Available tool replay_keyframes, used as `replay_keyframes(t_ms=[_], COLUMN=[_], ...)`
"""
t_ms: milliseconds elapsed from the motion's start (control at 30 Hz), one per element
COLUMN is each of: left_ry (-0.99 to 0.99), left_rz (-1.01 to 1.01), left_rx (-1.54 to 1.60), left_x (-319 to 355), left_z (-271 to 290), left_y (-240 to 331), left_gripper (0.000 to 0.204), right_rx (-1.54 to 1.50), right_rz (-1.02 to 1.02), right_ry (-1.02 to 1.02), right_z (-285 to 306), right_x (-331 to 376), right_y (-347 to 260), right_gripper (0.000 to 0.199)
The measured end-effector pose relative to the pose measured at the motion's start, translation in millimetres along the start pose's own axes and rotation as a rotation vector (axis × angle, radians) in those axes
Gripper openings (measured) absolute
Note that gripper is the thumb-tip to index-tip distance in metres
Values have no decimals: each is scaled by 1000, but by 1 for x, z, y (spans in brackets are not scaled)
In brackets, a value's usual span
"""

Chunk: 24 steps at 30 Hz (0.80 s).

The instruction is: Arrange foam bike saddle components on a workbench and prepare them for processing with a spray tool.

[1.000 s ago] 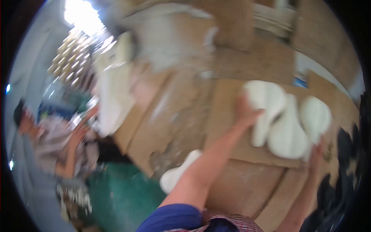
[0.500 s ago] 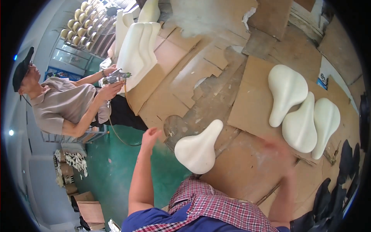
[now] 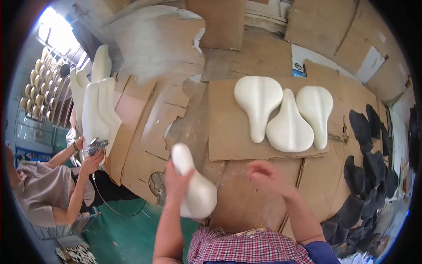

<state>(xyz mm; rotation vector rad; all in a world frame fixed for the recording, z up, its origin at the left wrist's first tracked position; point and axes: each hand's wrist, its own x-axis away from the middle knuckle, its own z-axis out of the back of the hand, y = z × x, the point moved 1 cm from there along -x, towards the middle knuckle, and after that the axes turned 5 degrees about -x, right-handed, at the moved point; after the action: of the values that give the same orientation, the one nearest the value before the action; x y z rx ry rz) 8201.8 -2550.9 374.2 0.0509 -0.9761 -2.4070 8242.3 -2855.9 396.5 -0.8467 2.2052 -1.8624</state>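
My left hand (image 3: 176,180) grips a cream foam bicycle saddle (image 3: 200,196) at its narrow nose, fingers and thumb wrapped round it. The saddle stands tilted at the table's near edge, nose pointing away from me. My right hand (image 3: 266,175) is in the air over the cardboard, to the right of that saddle, holding nothing; its fingers are loosely bent and a little apart. Beyond it on a cardboard sheet lie a left saddle (image 3: 257,101), a middle saddle (image 3: 290,130) with its nose pointing away, and a right saddle (image 3: 317,110).
At the left a person (image 3: 48,189) holds a spray gun (image 3: 96,146) with a hose, beside tall cream foam pieces (image 3: 97,105). Several black covers (image 3: 362,176) lie at the right. Cardboard (image 3: 246,198) covers the table. A rack of saddles (image 3: 41,88) stands far left.
My left hand has moved onto the near saddle and taken hold of its nose, turning it. My right hand has moved left. The view has swung to the right.
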Motion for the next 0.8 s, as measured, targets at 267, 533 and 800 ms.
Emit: replay_keyframes(t_ms=[267,533,800], left_ry=[41,-577,-578], left_rz=[-165,292,120], left_rx=[-217,303,380], left_x=[-199,-221,-179], left_z=[-97,-118,-98], left_y=[132,92,74], left_gripper=[99,58,69], right_rx=[-39,425,166], right_rz=[180,79,-44], right_ry=[749,1155,1071], right_z=[169,321,319], right_x=[41,28,-18], right_y=[23,45,58], right_gripper=[20,26,32])
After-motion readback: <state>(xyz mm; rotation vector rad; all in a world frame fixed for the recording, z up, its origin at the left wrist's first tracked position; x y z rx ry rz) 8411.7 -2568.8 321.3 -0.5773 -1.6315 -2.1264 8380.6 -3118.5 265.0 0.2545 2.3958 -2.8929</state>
